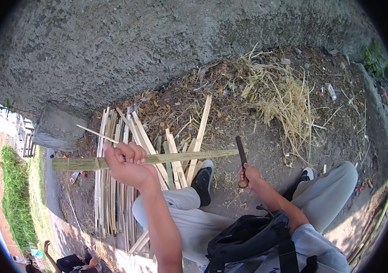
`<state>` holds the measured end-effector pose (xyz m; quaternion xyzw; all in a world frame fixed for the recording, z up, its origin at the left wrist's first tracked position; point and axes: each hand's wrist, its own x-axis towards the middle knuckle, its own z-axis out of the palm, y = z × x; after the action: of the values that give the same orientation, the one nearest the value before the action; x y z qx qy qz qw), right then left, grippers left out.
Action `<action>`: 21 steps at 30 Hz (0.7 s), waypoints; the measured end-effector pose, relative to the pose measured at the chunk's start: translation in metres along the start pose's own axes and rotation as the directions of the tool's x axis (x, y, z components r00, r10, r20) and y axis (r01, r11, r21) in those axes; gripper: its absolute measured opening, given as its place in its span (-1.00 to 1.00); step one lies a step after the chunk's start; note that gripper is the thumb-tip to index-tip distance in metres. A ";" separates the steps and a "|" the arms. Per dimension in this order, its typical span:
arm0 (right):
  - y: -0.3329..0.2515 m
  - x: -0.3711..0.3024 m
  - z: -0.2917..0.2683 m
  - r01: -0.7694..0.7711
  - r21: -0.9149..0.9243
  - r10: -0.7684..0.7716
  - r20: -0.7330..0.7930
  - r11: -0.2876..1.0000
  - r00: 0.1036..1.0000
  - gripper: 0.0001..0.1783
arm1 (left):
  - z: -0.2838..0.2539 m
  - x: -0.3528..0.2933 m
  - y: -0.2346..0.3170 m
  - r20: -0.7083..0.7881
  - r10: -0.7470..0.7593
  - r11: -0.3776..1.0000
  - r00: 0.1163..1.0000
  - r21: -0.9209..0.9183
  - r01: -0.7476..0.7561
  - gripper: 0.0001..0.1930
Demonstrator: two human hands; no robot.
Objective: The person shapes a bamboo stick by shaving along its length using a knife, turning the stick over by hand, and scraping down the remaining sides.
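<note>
My left hand point(129, 167) is wrapped round a long, flat greenish bamboo strip point(180, 157), held nearly level in front of me. One end sticks out to the left of my fist; the other narrows toward the right. My right hand point(251, 176) grips the wooden handle of a knife point(240, 149), its dark straight blade pointing up and away. The blade crosses the strip close to its right end; whether it bites into the bamboo I cannot tell. Below the strip, many split bamboo slats point(112, 195) lie in a pile on the ground at the left.
A rough concrete wall point(134, 50) runs along the far side. Dry bamboo shavings point(289, 104) are heaped at the right. My shoe point(203, 182) stands beside the slats, and a black bag point(248, 236) rests at my lap. Another person point(78, 263) sits at the lower left.
</note>
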<state>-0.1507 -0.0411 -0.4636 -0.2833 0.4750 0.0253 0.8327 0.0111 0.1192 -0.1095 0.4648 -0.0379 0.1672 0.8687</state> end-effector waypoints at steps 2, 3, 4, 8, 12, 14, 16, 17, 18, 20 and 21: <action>0.005 -0.002 -0.011 -0.009 -0.015 0.008 -0.038 1.000 0.999 -0.65 | 0.001 -0.004 0.003 0.014 -0.022 1.000 1.000 -0.013 0.022 -0.53; 0.006 -0.003 -0.010 -0.021 0.009 0.021 -0.042 1.000 0.999 -0.65 | 0.002 -0.003 0.006 0.073 -0.053 0.998 0.996 -0.018 0.055 -0.55; 0.006 -0.003 -0.009 -0.033 0.034 0.035 -0.049 0.999 0.998 -0.64 | 0.002 -0.002 0.008 0.132 -0.086 0.996 0.987 -0.020 0.090 -0.56; -0.002 -0.010 0.001 -0.011 -0.011 0.010 -0.073 1.000 0.997 -0.62 | 0.008 -0.001 0.003 0.068 -0.085 0.995 0.994 -0.048 0.089 -0.58; -0.022 -0.078 0.071 0.096 -0.054 -0.087 0.157 0.994 0.984 -0.61 | 0.016 -0.007 -0.001 0.059 -0.040 0.999 0.997 -0.005 0.040 -0.56; -0.041 -0.124 0.108 0.097 -0.122 -0.066 0.236 0.988 0.969 -0.62 | 0.016 -0.006 0.003 0.054 -0.031 0.999 0.998 0.024 0.029 -0.56; -0.044 -0.135 0.111 0.114 -0.185 -0.051 0.313 0.976 0.948 -0.62 | 0.015 -0.009 0.005 0.055 -0.021 0.999 0.998 0.044 0.018 -0.56; -0.042 -0.132 0.105 0.119 -0.209 -0.047 0.320 0.971 0.946 -0.63 | 0.013 -0.012 0.004 0.031 -0.002 0.999 1.000 0.048 0.001 -0.56; -0.043 -0.128 0.100 0.133 -0.228 -0.053 0.327 0.964 0.943 -0.64 | 0.014 -0.012 0.003 0.014 0.018 0.999 1.000 0.046 -0.019 -0.56; -0.033 -0.099 0.082 0.085 -0.122 -0.047 0.287 0.989 0.957 -0.64 | 0.014 -0.013 0.005 0.011 0.011 0.999 1.000 0.040 -0.012 -0.56; -0.026 -0.084 0.074 0.036 -0.017 -0.030 0.248 0.999 0.968 -0.64 | 0.014 -0.015 0.004 0.003 0.005 0.999 1.000 0.038 -0.005 -0.55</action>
<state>-0.1316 -0.0072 -0.3555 -0.2946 0.3621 0.0517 0.8828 -0.0030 0.1061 -0.1012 0.4815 -0.0373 0.1693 0.8591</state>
